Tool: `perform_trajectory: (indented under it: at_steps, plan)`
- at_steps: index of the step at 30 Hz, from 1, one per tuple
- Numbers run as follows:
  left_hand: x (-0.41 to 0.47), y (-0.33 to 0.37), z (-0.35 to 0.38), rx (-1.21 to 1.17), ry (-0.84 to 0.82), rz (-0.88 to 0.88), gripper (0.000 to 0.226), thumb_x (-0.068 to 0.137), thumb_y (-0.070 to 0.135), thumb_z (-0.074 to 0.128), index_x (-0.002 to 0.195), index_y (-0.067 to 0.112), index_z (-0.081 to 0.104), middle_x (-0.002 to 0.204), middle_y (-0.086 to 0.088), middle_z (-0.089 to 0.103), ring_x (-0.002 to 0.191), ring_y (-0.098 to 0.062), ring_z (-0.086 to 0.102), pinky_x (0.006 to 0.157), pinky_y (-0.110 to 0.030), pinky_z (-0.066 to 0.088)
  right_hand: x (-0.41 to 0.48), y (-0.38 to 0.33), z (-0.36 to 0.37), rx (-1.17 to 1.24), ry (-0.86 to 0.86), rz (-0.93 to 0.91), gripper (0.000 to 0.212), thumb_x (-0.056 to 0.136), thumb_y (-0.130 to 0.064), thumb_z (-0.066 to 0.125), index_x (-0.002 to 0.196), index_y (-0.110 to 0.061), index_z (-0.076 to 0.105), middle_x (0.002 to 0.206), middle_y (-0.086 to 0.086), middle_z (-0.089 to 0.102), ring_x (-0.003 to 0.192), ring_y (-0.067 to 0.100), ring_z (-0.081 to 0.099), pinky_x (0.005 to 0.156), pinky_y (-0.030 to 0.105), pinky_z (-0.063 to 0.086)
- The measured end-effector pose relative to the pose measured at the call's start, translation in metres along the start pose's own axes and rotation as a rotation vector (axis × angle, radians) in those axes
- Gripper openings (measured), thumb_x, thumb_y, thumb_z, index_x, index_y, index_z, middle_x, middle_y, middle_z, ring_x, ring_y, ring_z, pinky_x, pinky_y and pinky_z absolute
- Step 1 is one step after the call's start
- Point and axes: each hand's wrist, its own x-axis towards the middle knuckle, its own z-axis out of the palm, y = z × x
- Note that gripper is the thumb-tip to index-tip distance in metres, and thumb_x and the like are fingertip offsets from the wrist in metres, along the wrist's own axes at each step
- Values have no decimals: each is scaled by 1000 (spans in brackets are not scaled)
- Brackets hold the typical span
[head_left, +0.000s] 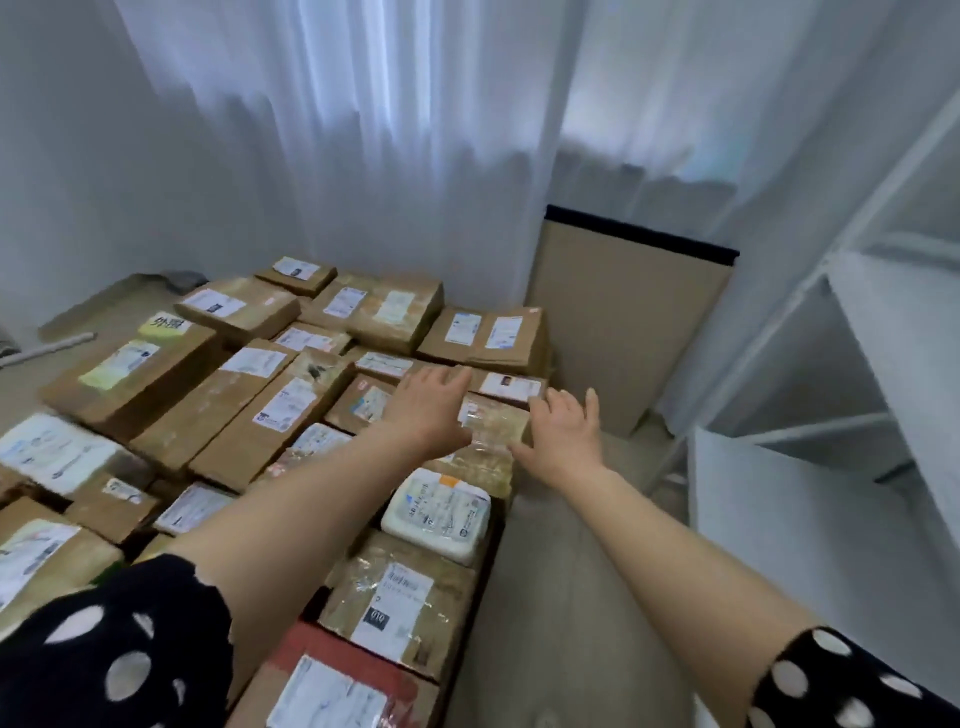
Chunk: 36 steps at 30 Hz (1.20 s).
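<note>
The person reaches forward with both arms over a floor packed edge to edge with cardboard parcels. The left hand (431, 400) is wide, its fingers straight and lightly spread, palm down at the left edge of the taped parcel (493, 423). The right hand (563, 431) is just as wide, fingers fanned, thumb stretched toward the parcel's near right corner. The taped parcel, brown and wrapped in shiny clear tape, lies between the two hands. Neither hand has curled round it, and whether the palms already touch it cannot be told. It is hemmed in. Just past the fingertips a labelled box (511, 387) sits tight against its far side. Under the left wrist a small box (363, 402) presses against it. On the near side, toward the forearms, a white padded parcel (439, 514) lies close by. Closer still comes a brown box (400, 608) with a white label. Left of the left hand long boxes (270, 410) run in rows. Right of the right hand there is bare floor (545, 597), and beyond it a beige panel (623, 332) with a dark top edge leans upright before the white curtain (389, 130). White shelving (857, 364) stands farther out on that side.
</note>
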Motion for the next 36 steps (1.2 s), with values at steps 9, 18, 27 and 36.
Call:
perform_trajectory:
  at_steps: [9, 18, 27, 36]
  plan:
    - [-89, 88, -7, 171, 49, 406, 77, 89, 44, 54, 152, 24, 14, 155, -9, 24, 144, -27, 17, 116, -39, 15, -180, 41, -7, 41, 86, 348, 67, 91, -49, 48, 145, -12, 31, 156, 12, 21, 145, 25, 14, 118, 45, -3]
    - [-234, 147, 0, 265, 30, 708, 79, 91, 44, 51, 153, 23, 7, 157, -11, 18, 146, -27, 11, 119, -41, 11, -379, 33, 14, 146, 164, 633, 64, 93, -49, 46, 145, -13, 31, 156, 12, 18, 145, 26, 12, 119, 42, -2]
    - [-400, 158, 24, 298, 20, 1031, 76, 90, 42, 53, 152, 22, 14, 151, -10, 27, 143, -27, 19, 117, -38, 17, -566, -56, 27, 148, 164, 903, 60, 94, -47, 46, 142, -14, 34, 149, 10, 27, 141, 26, 19, 118, 39, 5]
    - [-557, 134, 9, 192, 31, 1426, 76, 91, 41, 53, 152, 23, 13, 153, -11, 25, 143, -28, 20, 113, -39, 23, -715, -189, -1, 76, 220, 1310, 61, 94, -48, 46, 142, -13, 34, 154, 12, 21, 144, 26, 14, 119, 41, -4]
